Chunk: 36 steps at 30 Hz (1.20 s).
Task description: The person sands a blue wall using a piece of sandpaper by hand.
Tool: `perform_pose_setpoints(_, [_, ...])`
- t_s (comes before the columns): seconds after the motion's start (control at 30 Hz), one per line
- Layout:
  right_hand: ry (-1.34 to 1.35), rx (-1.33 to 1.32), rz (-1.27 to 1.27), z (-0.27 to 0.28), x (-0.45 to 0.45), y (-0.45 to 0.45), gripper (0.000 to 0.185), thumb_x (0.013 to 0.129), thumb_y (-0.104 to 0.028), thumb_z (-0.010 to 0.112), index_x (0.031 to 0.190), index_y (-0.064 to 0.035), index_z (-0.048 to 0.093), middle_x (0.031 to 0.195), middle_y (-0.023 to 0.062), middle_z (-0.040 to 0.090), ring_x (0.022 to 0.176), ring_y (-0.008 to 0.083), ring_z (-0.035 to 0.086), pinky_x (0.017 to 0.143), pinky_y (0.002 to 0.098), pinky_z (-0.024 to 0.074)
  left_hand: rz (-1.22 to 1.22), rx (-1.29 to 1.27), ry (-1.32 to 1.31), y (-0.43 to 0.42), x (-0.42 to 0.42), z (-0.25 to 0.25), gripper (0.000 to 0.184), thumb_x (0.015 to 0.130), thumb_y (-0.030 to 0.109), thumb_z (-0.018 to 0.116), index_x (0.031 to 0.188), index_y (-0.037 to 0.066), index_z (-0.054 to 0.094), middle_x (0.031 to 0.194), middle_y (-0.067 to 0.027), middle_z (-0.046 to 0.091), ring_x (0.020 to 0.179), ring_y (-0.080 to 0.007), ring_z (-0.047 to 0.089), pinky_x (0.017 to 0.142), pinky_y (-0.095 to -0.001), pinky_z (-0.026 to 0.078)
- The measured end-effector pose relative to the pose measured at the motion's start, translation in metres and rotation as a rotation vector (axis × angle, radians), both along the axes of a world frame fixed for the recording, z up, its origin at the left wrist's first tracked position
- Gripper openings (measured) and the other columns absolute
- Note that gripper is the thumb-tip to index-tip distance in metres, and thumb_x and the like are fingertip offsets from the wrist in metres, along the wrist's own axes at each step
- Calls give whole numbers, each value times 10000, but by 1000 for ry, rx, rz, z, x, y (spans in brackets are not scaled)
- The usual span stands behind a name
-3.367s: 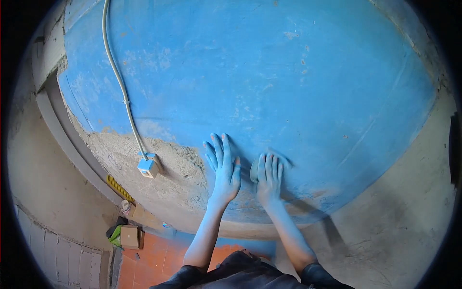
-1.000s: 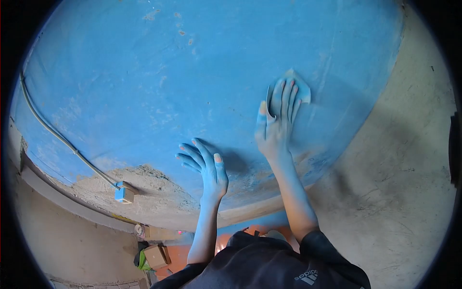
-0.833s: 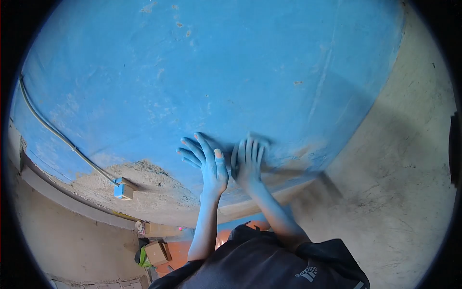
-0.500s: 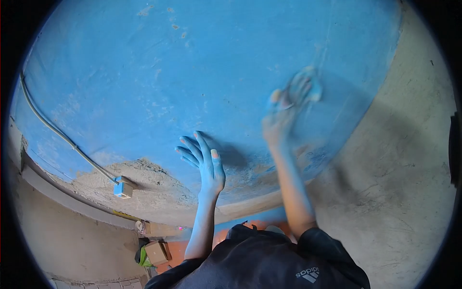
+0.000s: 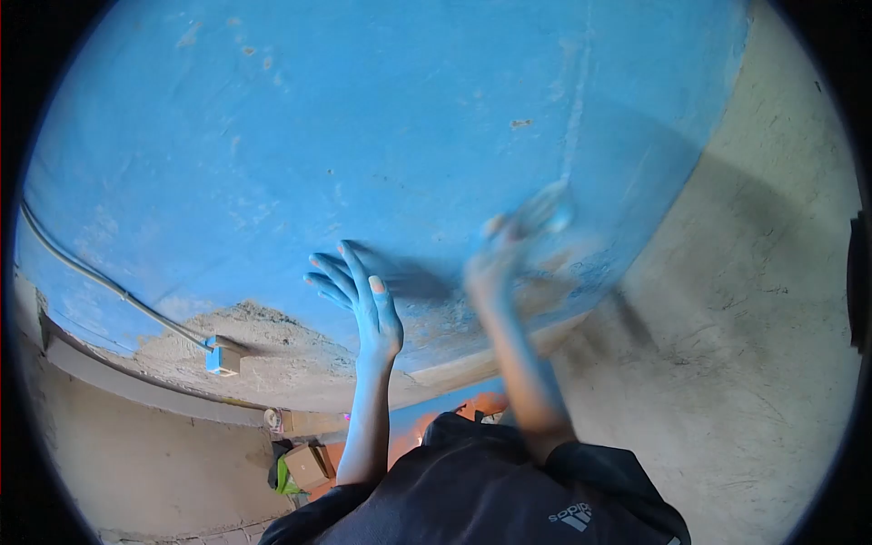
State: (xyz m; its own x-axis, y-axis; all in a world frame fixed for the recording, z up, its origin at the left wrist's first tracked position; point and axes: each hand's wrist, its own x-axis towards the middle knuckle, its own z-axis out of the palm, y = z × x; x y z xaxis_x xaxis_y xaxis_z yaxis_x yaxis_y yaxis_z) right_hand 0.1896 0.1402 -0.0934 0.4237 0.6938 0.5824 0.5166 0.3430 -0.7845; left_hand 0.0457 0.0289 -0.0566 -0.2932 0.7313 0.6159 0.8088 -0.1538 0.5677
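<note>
Fingers spread, my left hand (image 5: 366, 300) rests against the blue wall (image 5: 381, 109), right of a bare grey patch. Farther right, my right hand (image 5: 509, 250) is smeared by motion over the wall. A pale, thin sheet (image 5: 554, 207) lies under its fingers, pressed between them and the paint; its edges are blurred. Both hands are coated in blue dust.
A pale cable (image 5: 113, 286) runs down to a small blue-and-white box (image 5: 222, 356) on the left. Low down are a cardboard box (image 5: 309, 465) and a green bag (image 5: 285, 477) on the orange floor. A grey wall (image 5: 727, 318) meets the blue one on the right.
My right hand has swept the sheet up and down the wall and is now lower than half a second ago. My left hand stays on the wall while the view has shifted right.
</note>
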Motion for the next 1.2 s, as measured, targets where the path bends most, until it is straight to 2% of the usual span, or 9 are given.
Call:
perform_pose_setpoints(0.1, [-480, 41, 89, -68, -71, -63, 563, 1002, -292, 325, 1361, 141, 321, 1401, 377, 303, 1335, 463, 275, 1130, 562, 145, -4, 21, -19, 3, 4, -2, 738, 988, 574, 131, 1524, 78, 25, 1538, -234, -203, 1367, -473, -266, 1043, -621, -174])
perform_pose_setpoints(0.27, [-274, -367, 4, -71, 20, -3, 598, 1016, -260, 279, 1443, 120, 104, 1464, 330, 223, 1391, 411, 219, 1135, 517, 188, -14, -15, -6, -2, 2, -2, 732, 984, 587, 131, 1528, 111, 17, 1551, -182, -209, 1387, -423, -263, 1069, -599, -159])
perform_pose_setpoints(0.4, [468, -57, 16, -38, 32, 35, 604, 1010, -288, 264, 1416, 148, 168, 1472, 365, 169, 1396, 489, 104, 1136, 586, 110, -45, -29, -16, -7, 2, 6, 727, 988, 576, 137, 1527, 96, 50, 1548, -208, -198, 1378, -454, -257, 1060, -614, -152])
perform_pose_setpoints(0.57, [-366, 60, 6, -70, -84, -60, 654, 1007, -292, 308, 1441, 143, 84, 1520, 321, 99, 1426, 413, 130, 1137, 589, 59, -63, 3, -40, -6, 13, 4, 718, 992, 567, 143, 1526, 91, 91, 1551, -219, -175, 1373, -469, -259, 1059, -620, -141])
perform_pose_setpoints(0.8, [582, -15, 116, -28, 58, 13, 703, 1014, -440, 255, 1446, 106, 152, 1496, 320, 177, 1427, 395, 135, 1168, 460, 130, -104, -45, -16, -8, 23, 2, 714, 988, 576, 133, 1529, 112, 90, 1556, -207, -167, 1387, -441, -248, 1069, -618, -124])
perform_pose_setpoints(0.9, [335, 10, 108, 51, 41, -6, 706, 1013, -444, 229, 1464, 89, 119, 1507, 312, 159, 1437, 383, 102, 1171, 463, 104, -103, -52, 35, -3, 32, 0, 700, 997, 555, 180, 1528, 108, 94, 1556, -216, -160, 1386, -450, -245, 1073, -618, -112])
perform_pose_setpoints(1.03, [-395, 181, 72, -64, -19, -38, 629, 1015, -310, 330, 1450, 108, 152, 1521, 298, 147, 1428, 412, 124, 1142, 563, 84, -58, -33, 121, 8, 47, -14, 670, 998, 479, 347, 1529, 136, 125, 1547, -251, -150, 1365, -520, -225, 1042, -677, -84])
perform_pose_setpoints(1.1, [305, 210, 272, -90, -4, -32, 627, 1014, -297, 340, 1450, 111, 148, 1523, 299, 141, 1430, 413, 119, 1142, 561, 82, -22, -14, 172, 17, 55, -17, 676, 988, 459, 402, 1531, 156, 137, 1546, -257, -145, 1360, -536, -218, 1028, -699, -76])
perform_pose_setpoints(1.2, [250, 127, 52, -77, 66, 17, 646, 1014, -315, 359, 1434, 136, 165, 1523, 300, 146, 1429, 418, 126, 1141, 561, 93, -1, 37, 173, 27, 68, -30, 652, 976, 397, 457, 1524, 167, 190, 1547, -271, -112, 1350, -563, -204, 1019, -706, -80])
